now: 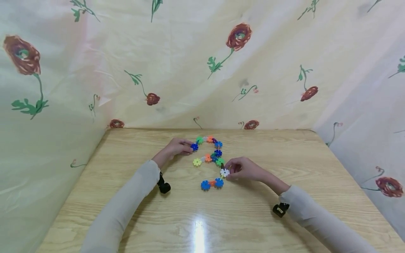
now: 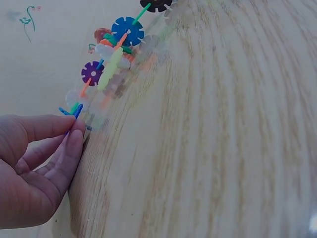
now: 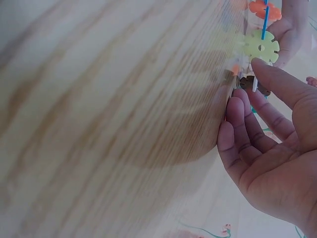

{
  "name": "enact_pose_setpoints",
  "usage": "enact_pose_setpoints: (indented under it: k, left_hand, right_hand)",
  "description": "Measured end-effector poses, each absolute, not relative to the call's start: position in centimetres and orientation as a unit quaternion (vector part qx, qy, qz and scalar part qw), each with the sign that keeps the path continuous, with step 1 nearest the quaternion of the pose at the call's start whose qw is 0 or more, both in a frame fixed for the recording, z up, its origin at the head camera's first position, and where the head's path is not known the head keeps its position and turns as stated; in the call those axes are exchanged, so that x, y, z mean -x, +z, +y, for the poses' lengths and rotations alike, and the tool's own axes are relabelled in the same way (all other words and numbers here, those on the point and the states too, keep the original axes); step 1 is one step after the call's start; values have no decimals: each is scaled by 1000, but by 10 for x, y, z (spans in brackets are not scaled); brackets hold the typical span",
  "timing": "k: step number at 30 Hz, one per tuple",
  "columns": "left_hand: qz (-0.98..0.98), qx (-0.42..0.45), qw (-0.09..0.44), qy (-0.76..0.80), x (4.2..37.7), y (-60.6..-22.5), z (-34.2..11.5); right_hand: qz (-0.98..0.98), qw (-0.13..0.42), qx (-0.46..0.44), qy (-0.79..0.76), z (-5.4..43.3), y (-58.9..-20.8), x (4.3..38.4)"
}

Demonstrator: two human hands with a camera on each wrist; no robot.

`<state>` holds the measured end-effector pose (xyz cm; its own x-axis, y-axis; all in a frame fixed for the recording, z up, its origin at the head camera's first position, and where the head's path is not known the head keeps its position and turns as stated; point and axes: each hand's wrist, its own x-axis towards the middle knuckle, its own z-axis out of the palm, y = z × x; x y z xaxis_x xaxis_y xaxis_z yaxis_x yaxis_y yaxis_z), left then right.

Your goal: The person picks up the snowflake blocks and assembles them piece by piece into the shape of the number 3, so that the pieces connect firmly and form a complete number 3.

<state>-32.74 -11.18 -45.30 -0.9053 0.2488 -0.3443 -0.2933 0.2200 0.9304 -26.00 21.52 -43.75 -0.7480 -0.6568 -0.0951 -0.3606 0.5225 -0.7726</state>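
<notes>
A chain of colourful notched plastic discs, slotted together, lies on the table in a shape like a figure 3. My left hand (image 1: 179, 147) pinches the dark blue disc (image 1: 194, 147) at the chain's upper left end; in the left wrist view thumb and fingers meet on this blue disc (image 2: 78, 111). On the chain's lower right side, my right hand (image 1: 245, 169) holds the white disc (image 1: 224, 172) between thumb and fingertips. Seen edge-on in the right wrist view, the white disc (image 3: 255, 84) sits beside a dark brown disc (image 3: 246, 82). A yellow disc (image 1: 197, 162) ends the middle arm.
Two blue discs, one at the lower left end (image 1: 205, 185), are joined by an orange disc (image 1: 212, 183). The wooden table (image 1: 253, 218) reaches back to a flowered cloth (image 1: 183, 70), which also hangs at both sides. Each wrist wears a small black camera (image 1: 164, 186).
</notes>
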Motion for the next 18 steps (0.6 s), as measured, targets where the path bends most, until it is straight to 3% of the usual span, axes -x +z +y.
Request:
enact_pose_setpoints:
  k: [18]
  left_hand:
    - [758,8,214,616,324,-451,-113]
  right_hand:
    - [857,193,298,-374,214,-438,260]
